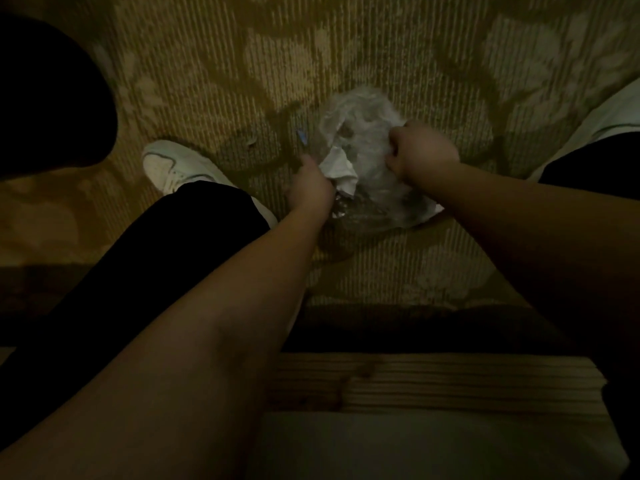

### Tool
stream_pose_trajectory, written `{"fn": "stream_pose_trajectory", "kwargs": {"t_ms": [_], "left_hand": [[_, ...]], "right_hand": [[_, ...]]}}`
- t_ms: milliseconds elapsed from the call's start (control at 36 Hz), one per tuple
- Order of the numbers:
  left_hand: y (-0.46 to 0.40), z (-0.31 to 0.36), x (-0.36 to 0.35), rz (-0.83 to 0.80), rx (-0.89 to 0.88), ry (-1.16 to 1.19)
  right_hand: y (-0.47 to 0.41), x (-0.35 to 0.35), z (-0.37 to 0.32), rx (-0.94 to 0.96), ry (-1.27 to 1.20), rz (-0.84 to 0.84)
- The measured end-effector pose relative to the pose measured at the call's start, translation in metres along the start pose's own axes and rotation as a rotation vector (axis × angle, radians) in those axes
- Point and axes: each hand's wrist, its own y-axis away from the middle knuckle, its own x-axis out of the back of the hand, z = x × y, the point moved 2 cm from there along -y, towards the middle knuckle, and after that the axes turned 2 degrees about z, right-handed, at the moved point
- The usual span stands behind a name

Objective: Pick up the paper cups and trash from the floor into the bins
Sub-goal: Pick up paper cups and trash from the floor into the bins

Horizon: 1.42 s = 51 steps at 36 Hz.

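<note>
Both bare arms reach down — left hand (pixel 309 184) and right hand (pixel 420 154) low, fingers curled, gripping.

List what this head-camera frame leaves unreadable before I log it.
- Head view, clear plastic bag: contents blurred and dim; only white paper shows.
- Left hand: fingertips hidden behind its own back and the bag edge.
- Right hand: grips the bag; fingers buried in plastic.
- Small blue item on the carpet: too small to identify.
- Bins, paper cups: none visible.

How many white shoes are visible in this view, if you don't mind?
2: one white shoe left of the left hand on the carpet, another partly cut off at the right edge.
</note>
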Motion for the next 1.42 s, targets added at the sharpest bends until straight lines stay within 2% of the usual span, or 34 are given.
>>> {"fn": "stream_pose_trajectory", "kwargs": {"t_ms": [139, 222, 389, 500, 583, 750, 833, 917, 1000, 1139, 1222, 1417], "left_hand": [[-0.008, -0.006, 0.006, -0.01, -0.103, -0.131], [-0.007, -0.006, 0.012, 0.045, -0.103, -0.198], [-0.008, -0.005, 0.025, 0.07, -0.087, 0.153], [-0.008, 0.002, 0.034, 0.104, -0.091, 0.319], [-0.013, 0.011, 0.037, 0.139, -0.125, 0.326], [-0.023, 0.03, 0.036, 0.166, -0.053, 0.492], [-0.027, 0.033, 0.041, 0.214, -0.055, 0.442], [-0.03, 0.031, 0.045, 0.291, -0.074, 0.279], [-0.032, 0.03, 0.044, 0.345, 0.024, 0.156], [-0.04, 0.023, 0.046, 0.243, 0.151, 0.251], [-0.047, 0.023, 0.046, 0.249, 0.192, 0.232], [-0.058, 0.028, 0.055, 0.245, 0.16, 0.195]], "right_hand": [[0.008, 0.031, 0.014, -0.045, -0.203, 0.086], [0.01, 0.056, 0.027, -0.055, -0.269, 0.159], [0.011, 0.098, 0.061, -0.095, -0.521, 0.334], [0.003, 0.12, 0.084, -0.159, -0.415, 0.515], [-0.003, 0.134, 0.094, -0.24, -0.402, 0.656], [-0.008, 0.134, 0.106, -0.293, -0.474, 0.718], [-0.006, 0.126, 0.099, -0.253, -0.446, 0.647], [-0.011, 0.111, 0.076, -0.098, -0.2, 0.419], [-0.021, 0.094, 0.05, -0.063, -0.145, 0.219], [-0.039, 0.063, 0.019, 0.112, -0.049, -0.058], [-0.039, 0.056, 0.007, 0.132, -0.096, -0.072], [-0.04, 0.057, 0.02, 0.088, -0.162, 0.153]]}}
